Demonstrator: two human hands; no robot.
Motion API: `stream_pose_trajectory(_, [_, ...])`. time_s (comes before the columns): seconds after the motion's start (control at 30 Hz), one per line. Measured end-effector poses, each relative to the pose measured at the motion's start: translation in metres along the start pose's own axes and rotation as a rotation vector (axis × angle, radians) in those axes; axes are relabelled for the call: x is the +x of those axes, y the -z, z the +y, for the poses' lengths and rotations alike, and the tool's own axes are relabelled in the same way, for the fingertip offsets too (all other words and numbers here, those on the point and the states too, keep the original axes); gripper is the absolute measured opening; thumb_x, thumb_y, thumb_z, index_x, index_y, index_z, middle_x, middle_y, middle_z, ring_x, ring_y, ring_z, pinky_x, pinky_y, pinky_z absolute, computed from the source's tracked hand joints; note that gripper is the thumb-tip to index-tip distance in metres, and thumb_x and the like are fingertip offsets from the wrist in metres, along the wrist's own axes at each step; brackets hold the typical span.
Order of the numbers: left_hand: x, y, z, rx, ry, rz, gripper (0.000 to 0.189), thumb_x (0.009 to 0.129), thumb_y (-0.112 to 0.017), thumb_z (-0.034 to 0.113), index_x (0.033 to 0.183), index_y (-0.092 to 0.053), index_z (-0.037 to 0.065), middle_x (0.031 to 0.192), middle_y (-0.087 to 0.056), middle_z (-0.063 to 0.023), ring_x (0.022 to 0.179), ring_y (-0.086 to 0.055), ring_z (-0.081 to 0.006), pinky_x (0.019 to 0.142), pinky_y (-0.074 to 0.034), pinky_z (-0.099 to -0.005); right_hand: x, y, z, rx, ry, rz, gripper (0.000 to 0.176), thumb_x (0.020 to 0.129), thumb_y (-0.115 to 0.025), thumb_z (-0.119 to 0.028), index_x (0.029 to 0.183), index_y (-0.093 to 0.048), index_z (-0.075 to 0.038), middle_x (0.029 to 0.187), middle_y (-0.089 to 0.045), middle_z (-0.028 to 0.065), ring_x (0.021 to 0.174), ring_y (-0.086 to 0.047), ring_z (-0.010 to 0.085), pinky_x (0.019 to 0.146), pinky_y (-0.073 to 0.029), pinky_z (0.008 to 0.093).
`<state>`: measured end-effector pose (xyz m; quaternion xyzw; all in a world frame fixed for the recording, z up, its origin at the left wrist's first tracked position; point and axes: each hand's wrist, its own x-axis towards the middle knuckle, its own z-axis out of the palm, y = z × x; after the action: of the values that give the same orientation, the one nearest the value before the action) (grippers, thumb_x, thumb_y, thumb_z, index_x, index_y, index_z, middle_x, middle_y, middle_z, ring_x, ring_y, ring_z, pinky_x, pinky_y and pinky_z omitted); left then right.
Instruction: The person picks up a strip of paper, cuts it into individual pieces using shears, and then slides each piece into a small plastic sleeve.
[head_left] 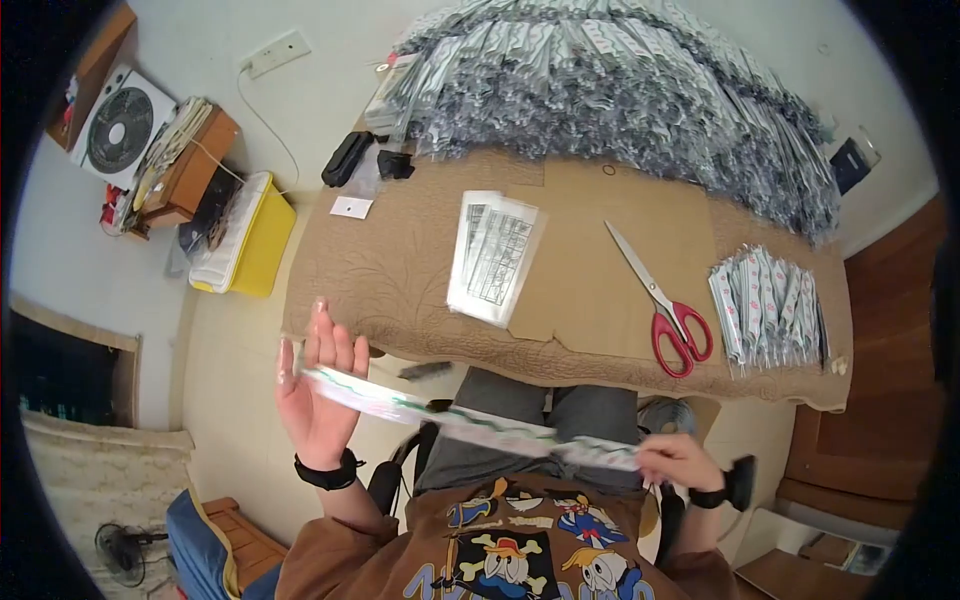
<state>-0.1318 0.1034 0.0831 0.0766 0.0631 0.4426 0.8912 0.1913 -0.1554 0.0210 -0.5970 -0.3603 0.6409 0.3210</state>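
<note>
A long, narrow white strip with a green and pink print (500,432) stretches across my lap, slightly blurred. Its right end is pinched in the closed fingers of my right hand (680,463). At its left end, my left hand (325,405) is open, palm up with fingers stretched out, and the strip's end lies against it by the thumb. Red-handled scissors (655,290) lie on the table, blades apart. To their left are clear plastic sleeves with printed paper (493,257). A bundle of similar printed strips in clear wrapping (765,308) sits at the right.
A large heap of wrapped strips (600,90) covers the table's back. A black case (347,158) and a small white card (351,207) lie at the back left of the brown-covered table (350,265). A yellow bin (262,240) stands on the floor at left.
</note>
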Motion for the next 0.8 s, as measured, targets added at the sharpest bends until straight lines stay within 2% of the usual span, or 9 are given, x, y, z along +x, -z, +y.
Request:
stream_pose_trajectory(0.1, [0.003, 0.003, 0.0, 0.049, -0.099, 0.074, 0.045, 0.09, -0.04, 0.024, 0.13, -0.033, 0.005, 0.116, -0.054, -0.0071, 0.111, -0.047, -0.0238, 0.104, -0.023, -0.0409, -0.037, 0.047, 0.08, -0.108, -0.153, 0.354, 0.016, 0.086, -0.053, -0.015, 0.08, -0.06, -0.001, 0.058, -0.054, 0.0006, 0.054, -0.051, 0.0077, 0.046, -0.041, 0.0226])
stream_pose_trajectory(0.2, [0.009, 0.003, -0.022, 0.109, -0.196, 0.384, 0.04, 0.09, -0.041, 0.022, 0.126, -0.039, 0.006, 0.1, -0.058, -0.0043, 0.097, -0.053, -0.0198, 0.101, -0.028, -0.037, -0.093, 0.115, 0.22, -0.85, -0.619, 0.576, 0.019, 0.081, -0.055, -0.019, 0.08, -0.06, 0.0, 0.063, -0.058, 0.0098, 0.056, -0.056, 0.0217, 0.053, -0.044, 0.0315])
stream_pose_trajectory(0.27, [0.009, 0.016, -0.031, 0.128, -0.174, 0.342, 0.039, 0.09, -0.041, 0.022, 0.125, -0.04, 0.006, 0.092, -0.055, -0.0034, 0.09, -0.052, -0.0186, 0.097, -0.031, -0.0356, -0.105, 0.128, 0.258, -1.276, -0.733, 0.625, 0.02, 0.08, -0.056, -0.02, 0.081, -0.06, 0.0, 0.068, -0.06, 0.0135, 0.059, -0.058, 0.0272, 0.056, -0.044, 0.0343])
stream_pose_trajectory(0.4, [0.005, 0.027, -0.051, 0.199, -0.107, 0.24, 0.036, 0.09, -0.042, 0.023, 0.122, -0.044, 0.007, 0.074, -0.046, -0.0009, 0.072, -0.047, -0.0151, 0.084, -0.036, -0.0319, -0.038, 0.057, 0.119, -0.668, -0.123, 0.752, 0.022, 0.081, -0.054, -0.015, 0.097, -0.061, -0.003, 0.084, -0.061, 0.0156, 0.075, -0.059, 0.0279, 0.066, -0.045, 0.0332])
stream_pose_trajectory(0.5, [0.007, 0.023, -0.056, 0.248, -0.044, 0.176, 0.035, 0.09, -0.043, 0.024, 0.121, -0.045, 0.007, 0.067, -0.037, 0.0002, 0.065, -0.041, -0.0133, 0.075, -0.037, -0.0303, 0.037, -0.021, 0.038, -0.183, 0.322, 0.351, 0.024, 0.083, -0.055, -0.016, 0.104, -0.059, -0.005, 0.091, -0.063, 0.0099, 0.084, -0.06, 0.0207, 0.075, -0.046, 0.0291])
stream_pose_trajectory(0.57, [0.007, 0.022, -0.055, 0.16, 0.033, 0.017, 0.034, 0.09, -0.042, 0.024, 0.12, -0.045, 0.007, 0.069, -0.04, 0.0005, 0.067, -0.042, -0.0129, 0.073, -0.037, -0.0297, 0.071, -0.064, 0.0, -0.377, 0.576, 0.352, 0.029, 0.085, -0.054, -0.015, 0.112, -0.053, -0.004, 0.083, -0.063, 0.0043, 0.075, -0.058, 0.0158, 0.07, -0.045, 0.0258])
stream_pose_trajectory(0.63, [0.007, 0.015, -0.055, 0.12, 0.063, -0.064, 0.034, 0.091, -0.042, 0.024, 0.119, -0.046, 0.007, 0.07, -0.042, 0.0006, 0.068, -0.043, -0.0127, 0.072, -0.037, -0.0293, 0.089, -0.072, -0.005, -0.284, 0.453, 0.131, 0.025, 0.084, -0.055, -0.014, 0.106, -0.055, -0.002, 0.079, -0.062, 0.005, 0.071, -0.057, 0.0146, 0.065, -0.044, 0.025])
stream_pose_trajectory(0.73, [0.012, -0.016, -0.059, 0.233, -0.153, 0.447, 0.035, 0.091, -0.041, 0.026, 0.12, -0.044, 0.007, 0.067, -0.039, 0.0015, 0.062, -0.038, -0.0108, 0.066, -0.035, -0.0267, 0.089, -0.06, 0.003, -0.072, 0.264, -0.128, 0.018, 0.083, -0.056, -0.013, 0.095, -0.058, 0.001, 0.072, -0.061, 0.0062, 0.063, -0.056, 0.0126, 0.057, -0.043, 0.0232])
stream_pose_trajectory(0.8, [0.017, -0.01, -0.052, 0.206, -0.203, 0.444, 0.037, 0.091, -0.041, 0.028, 0.12, -0.044, 0.006, 0.067, -0.039, 0.0015, 0.061, -0.038, -0.0107, 0.064, -0.035, -0.0265, 0.077, -0.04, 0.015, 0.169, 0.135, -0.197, 0.016, 0.083, -0.056, -0.013, 0.084, -0.059, 0.003, 0.064, -0.059, 0.007, 0.055, -0.054, 0.011, 0.05, -0.041, 0.0213])
